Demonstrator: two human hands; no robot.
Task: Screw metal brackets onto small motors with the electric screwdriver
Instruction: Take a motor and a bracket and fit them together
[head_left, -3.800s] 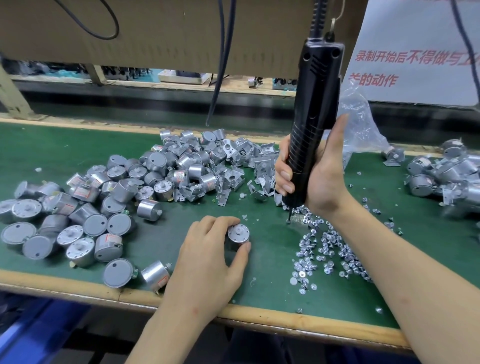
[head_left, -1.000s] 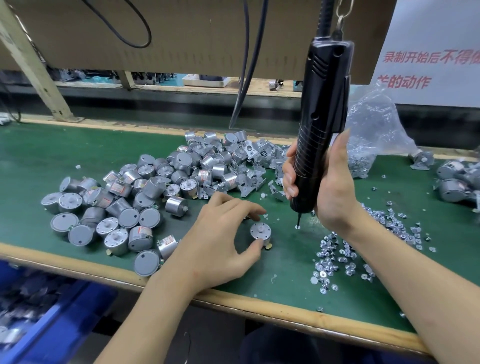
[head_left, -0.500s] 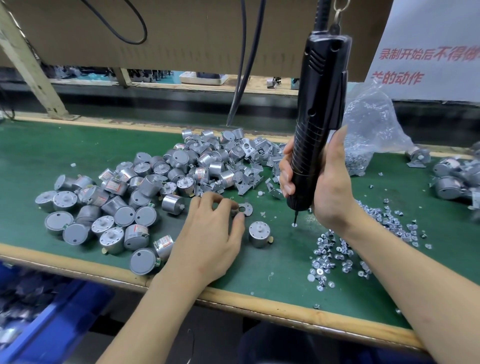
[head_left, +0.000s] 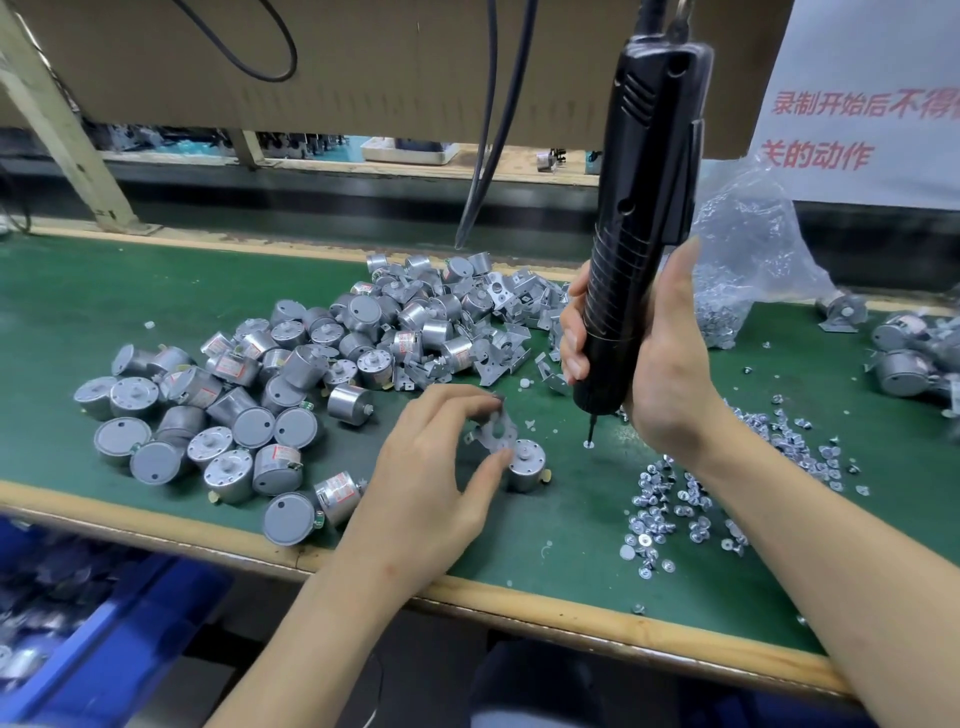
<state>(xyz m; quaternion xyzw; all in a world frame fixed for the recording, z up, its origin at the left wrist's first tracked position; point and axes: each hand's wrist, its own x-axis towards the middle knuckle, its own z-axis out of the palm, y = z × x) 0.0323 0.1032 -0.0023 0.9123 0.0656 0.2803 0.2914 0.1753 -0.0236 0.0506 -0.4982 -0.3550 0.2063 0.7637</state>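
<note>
1. Our left hand (head_left: 431, 467) makes the grip that matters here. Thumb and fingertips pinch a thin metal bracket (head_left: 496, 435) by its outer edges and hold it tilted just above the green worktop (head_left: 104, 301).
2. The bracket looks light, stiff and sharp-edged, a stamped plate with a round hole in the middle. We judge the outer edges the best place to hold it, since that leaves the centre hole uncovered.
3. Just right of the thumb, a small motor (head_left: 529, 467) stands upright on the worktop, its shaft end facing up. The bracket's lower edge sits close over the motor's top, and we cannot tell whether they touch.
4. The motor is a smooth metal can, probably dense for its size and likely to slide on the mat. We judge it will need steadying by its side wall.
5. Our right hand (head_left: 670, 374) wraps round the black electric screwdriver (head_left: 639, 234) and holds it upright. The bit points down at a single screw (head_left: 588, 444) on the worktop, right of the motor.
6. Farther out, loose screws (head_left: 675, 514) lie scattered to the right. A heap of motors (head_left: 260, 405) spreads to the left, and spare brackets (head_left: 509, 322) are piled behind.
</note>
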